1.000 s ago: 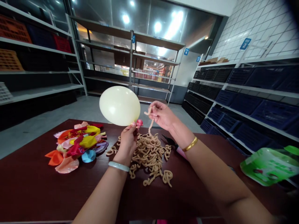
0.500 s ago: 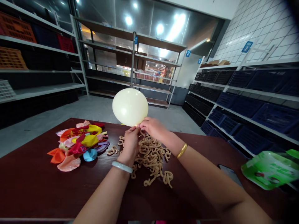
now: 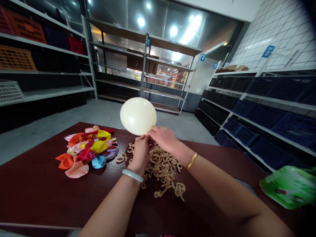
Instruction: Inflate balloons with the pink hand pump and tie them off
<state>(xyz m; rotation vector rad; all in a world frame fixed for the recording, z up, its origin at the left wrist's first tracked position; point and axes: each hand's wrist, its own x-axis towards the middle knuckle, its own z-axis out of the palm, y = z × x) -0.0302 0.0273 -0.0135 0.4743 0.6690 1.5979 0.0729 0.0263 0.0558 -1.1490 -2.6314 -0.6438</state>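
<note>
A pale yellow inflated balloon (image 3: 138,116) is held up over the table, its neck pointing down toward me. My left hand (image 3: 141,153), with a pale bangle at the wrist, is closed on the balloon's neck. Pressed against the same spot, my right hand (image 3: 164,137) pinches the neck from the right; a gold bangle circles that wrist. The fingers cover most of the neck, so whether it is knotted cannot be seen. Beneath the hands lies a heap of tan, curly strips (image 3: 164,166), with a few strays around it.
A pile of flat, coloured balloons (image 3: 90,148) lies left on the dark brown table (image 3: 44,194). At right are a phone (image 3: 244,185), partly behind my forearm, and a green plastic pouch (image 3: 287,187). Shelves (image 3: 138,87) and dark blue crates (image 3: 259,115) stand beyond.
The view has shifted slightly, so the scene sits a little to the right. Both hands stay at the balloon's neck, with the fingers slightly moved.
</note>
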